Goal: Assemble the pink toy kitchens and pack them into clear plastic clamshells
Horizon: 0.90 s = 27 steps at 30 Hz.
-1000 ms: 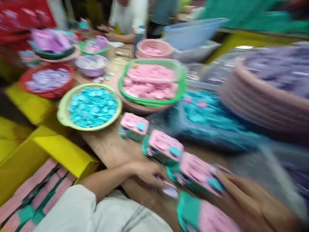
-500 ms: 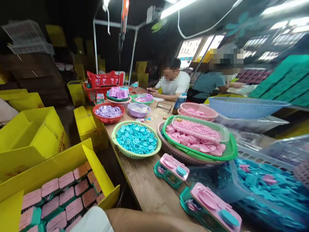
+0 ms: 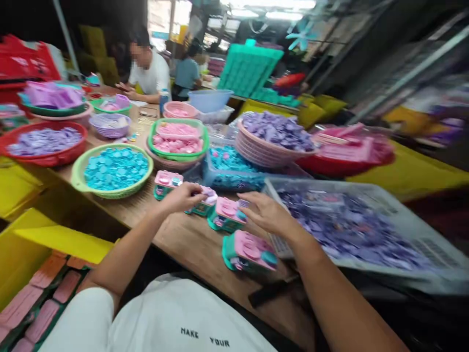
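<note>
Several small teal-and-pink plastic toy sets stand in a row on the wooden table. My left hand (image 3: 184,197) is closed, its fingertips at a pale purple piece (image 3: 209,194) on top of the second toy set (image 3: 201,207). To the right, my right hand (image 3: 264,211) hovers beside the third toy set (image 3: 227,213), thumb and fingers round a small purple plastic piece (image 3: 243,202). The nearest toy set (image 3: 251,250) and the farthest toy set (image 3: 167,183) are untouched. Motion blur softens the fingertips.
A grey crate (image 3: 377,195) of purple parts lies right of my right hand. Beyond the toys are a green basket (image 3: 110,194) of turquoise discs and a pink basket (image 3: 256,151) of purple parts. A yellow carton (image 3: 66,234) stands left. A person (image 3: 156,73) sits across the table.
The view has swung right. Both my hands now show at the row of toy sets, where before only a forearm crossed the bottom edge.
</note>
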Tool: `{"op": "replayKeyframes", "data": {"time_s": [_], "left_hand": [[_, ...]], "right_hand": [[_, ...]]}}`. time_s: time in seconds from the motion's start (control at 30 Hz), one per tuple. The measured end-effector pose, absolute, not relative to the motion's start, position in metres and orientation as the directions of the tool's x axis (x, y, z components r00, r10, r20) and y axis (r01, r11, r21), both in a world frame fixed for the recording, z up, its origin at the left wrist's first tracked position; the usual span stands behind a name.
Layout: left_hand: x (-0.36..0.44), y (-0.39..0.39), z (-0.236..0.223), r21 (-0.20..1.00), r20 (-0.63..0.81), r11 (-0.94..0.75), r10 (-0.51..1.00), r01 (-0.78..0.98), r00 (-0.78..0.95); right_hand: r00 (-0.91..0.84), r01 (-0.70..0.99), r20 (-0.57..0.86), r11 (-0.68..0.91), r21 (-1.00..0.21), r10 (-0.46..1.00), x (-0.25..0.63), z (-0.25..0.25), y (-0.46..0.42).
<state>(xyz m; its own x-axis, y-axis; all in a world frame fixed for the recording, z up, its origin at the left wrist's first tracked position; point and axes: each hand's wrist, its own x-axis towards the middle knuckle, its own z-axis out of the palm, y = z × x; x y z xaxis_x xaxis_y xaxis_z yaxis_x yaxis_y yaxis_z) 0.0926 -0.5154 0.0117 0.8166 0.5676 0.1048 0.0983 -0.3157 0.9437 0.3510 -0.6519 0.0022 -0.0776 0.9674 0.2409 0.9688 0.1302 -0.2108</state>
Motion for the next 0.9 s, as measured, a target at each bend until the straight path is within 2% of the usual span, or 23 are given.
{"op": "replayKeyframes", "data": {"time_s": [0.07,0.1,0.17,0.23,0.37,0.43,0.5,0.57,0.63,0.7,0.77,0.9], "left_hand": [[0.11,-0.497,0.018,0.975,0.019,-0.204,0.466,0.087,0.885],[0.121,-0.491,0.021,0.986,-0.026,-0.14,0.404,0.09,0.914],[0.143,-0.486,0.026,0.995,-0.085,-0.023,0.306,0.096,0.948],[0.163,-0.484,0.028,0.995,-0.099,0.037,0.27,0.093,0.958],[0.187,-0.475,0.024,0.998,-0.065,0.0,0.266,0.068,0.962],[0.19,-0.467,0.022,0.994,-0.058,-0.078,0.262,0.081,0.963],[0.19,-0.459,0.022,0.953,-0.08,-0.256,0.301,0.161,0.95],[0.188,-0.452,0.025,0.785,-0.084,-0.536,0.404,0.31,0.911],[0.188,-0.445,0.029,0.476,-0.065,-0.766,0.46,0.433,0.885],[0.19,-0.439,0.033,0.212,-0.112,-0.878,0.415,0.43,0.903],[0.193,-0.435,0.035,0.092,-0.205,-0.928,0.336,0.36,0.919],[0.198,-0.429,0.03,0.029,-0.213,-0.937,0.334,0.348,0.918]], "right_hand": [[-0.009,0.799,0.269,0.169,-0.577,0.963,0.347,0.01,-0.639],[-0.004,0.673,0.254,0.19,-0.714,0.967,0.343,0.013,-0.631],[-0.02,0.441,0.232,0.217,-0.871,0.973,0.337,0.014,-0.618],[0.023,0.291,0.228,0.211,-0.933,0.973,0.333,0.009,-0.609],[0.231,0.125,0.214,0.189,-0.974,0.949,0.339,-0.006,-0.603],[0.233,0.132,0.202,0.175,-0.976,0.951,0.345,-0.011,-0.602],[0.226,0.22,0.205,0.155,-0.963,0.952,0.35,-0.012,-0.6],[0.255,0.386,0.255,0.143,-0.911,0.933,0.353,-0.01,-0.596],[0.231,0.563,0.325,0.147,-0.813,0.917,0.356,-0.007,-0.588],[0.14,0.668,0.355,0.177,-0.723,0.924,0.357,-0.006,-0.576],[0.033,0.696,0.323,0.211,-0.686,0.946,0.356,-0.008,-0.562],[-0.034,0.706,0.238,0.192,-0.682,0.971,0.352,-0.017,-0.541]]}}
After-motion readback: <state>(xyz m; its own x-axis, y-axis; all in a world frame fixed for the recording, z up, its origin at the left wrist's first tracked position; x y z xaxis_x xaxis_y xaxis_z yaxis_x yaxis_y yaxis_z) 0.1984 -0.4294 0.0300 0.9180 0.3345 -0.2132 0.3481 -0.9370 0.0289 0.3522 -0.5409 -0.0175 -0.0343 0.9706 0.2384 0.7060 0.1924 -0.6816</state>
